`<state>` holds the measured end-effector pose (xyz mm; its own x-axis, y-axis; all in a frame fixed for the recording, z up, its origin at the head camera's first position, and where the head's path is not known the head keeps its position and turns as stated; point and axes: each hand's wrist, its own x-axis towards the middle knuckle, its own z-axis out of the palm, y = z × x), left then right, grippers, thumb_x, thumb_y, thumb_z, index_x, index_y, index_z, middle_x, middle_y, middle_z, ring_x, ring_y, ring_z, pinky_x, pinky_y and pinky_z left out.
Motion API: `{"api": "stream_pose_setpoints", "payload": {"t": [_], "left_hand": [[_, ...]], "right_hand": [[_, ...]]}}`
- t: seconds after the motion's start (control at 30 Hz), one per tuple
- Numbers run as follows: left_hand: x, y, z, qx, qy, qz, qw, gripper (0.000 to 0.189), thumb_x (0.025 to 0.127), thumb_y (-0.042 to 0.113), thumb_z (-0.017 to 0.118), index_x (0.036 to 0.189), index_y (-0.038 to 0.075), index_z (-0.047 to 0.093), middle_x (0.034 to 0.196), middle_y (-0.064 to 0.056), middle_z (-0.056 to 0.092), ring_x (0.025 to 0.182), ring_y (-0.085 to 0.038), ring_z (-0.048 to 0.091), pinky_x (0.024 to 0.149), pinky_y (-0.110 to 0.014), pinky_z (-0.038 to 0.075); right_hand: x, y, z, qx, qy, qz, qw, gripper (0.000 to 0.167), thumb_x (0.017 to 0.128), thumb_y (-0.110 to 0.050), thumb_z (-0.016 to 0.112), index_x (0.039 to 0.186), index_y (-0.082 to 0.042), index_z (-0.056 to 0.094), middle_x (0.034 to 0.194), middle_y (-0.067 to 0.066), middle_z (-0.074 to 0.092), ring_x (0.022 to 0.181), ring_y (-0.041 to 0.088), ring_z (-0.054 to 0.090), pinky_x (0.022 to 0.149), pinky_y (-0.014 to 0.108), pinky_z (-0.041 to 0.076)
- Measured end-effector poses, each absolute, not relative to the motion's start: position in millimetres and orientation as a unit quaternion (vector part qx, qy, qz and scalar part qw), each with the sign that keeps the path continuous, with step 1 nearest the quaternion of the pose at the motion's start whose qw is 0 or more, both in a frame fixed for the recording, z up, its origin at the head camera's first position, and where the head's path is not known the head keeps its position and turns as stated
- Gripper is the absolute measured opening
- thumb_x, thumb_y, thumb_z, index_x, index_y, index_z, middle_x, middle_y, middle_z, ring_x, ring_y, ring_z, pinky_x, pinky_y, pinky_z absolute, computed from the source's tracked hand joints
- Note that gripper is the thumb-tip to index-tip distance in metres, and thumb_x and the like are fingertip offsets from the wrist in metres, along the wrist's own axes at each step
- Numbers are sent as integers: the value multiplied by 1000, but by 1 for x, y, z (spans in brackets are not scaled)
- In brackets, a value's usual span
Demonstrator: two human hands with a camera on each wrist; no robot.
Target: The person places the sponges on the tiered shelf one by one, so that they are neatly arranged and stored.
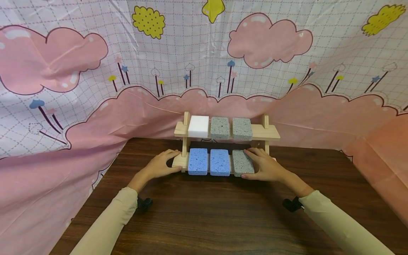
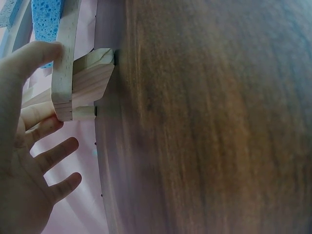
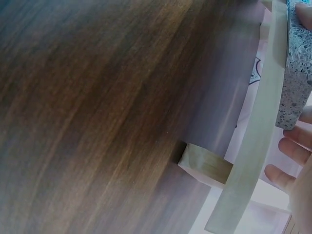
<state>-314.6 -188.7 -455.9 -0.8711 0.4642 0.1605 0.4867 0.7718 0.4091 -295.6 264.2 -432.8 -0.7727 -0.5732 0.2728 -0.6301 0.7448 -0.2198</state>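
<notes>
A two-tier wooden rack (image 1: 266,132) stands at the back of the table. My left hand (image 1: 162,164) holds the left end of its lower shelf, thumb on the front edge; in the left wrist view the thumb and first fingers close on the board (image 2: 64,83), the other fingers spread. My right hand (image 1: 267,165) grips a grey sponge (image 1: 241,163) at the right of the lower shelf, thumb in front and fingers at the far side. Left of it on that shelf lie two blue sponges, one in the middle (image 1: 220,163) and one farther left (image 1: 197,162).
A white sponge block (image 1: 198,126) and two grey sponges, one central (image 1: 220,127) and one to its right (image 1: 242,128), lie on the upper shelf. The dark wooden table (image 1: 210,212) extends in front. A patterned pink cloth (image 1: 153,117) hangs behind and at both sides.
</notes>
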Motion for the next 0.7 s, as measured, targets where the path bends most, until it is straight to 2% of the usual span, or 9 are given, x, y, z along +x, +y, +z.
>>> {"api": "stream_pose_setpoints", "payload": {"t": [0.7], "left_hand": [[-314, -187, -452, -257, -943, -210, 23, 76, 93, 52, 69, 153, 12, 48, 151, -14, 50, 140, -40, 48, 107, -65, 44]], "right_hand": [[-290, 266, -424, 306, -936, 166, 58, 104, 83, -58, 77, 159, -4, 33, 162, 24, 34, 146, 45, 37, 110, 67, 39]]}}
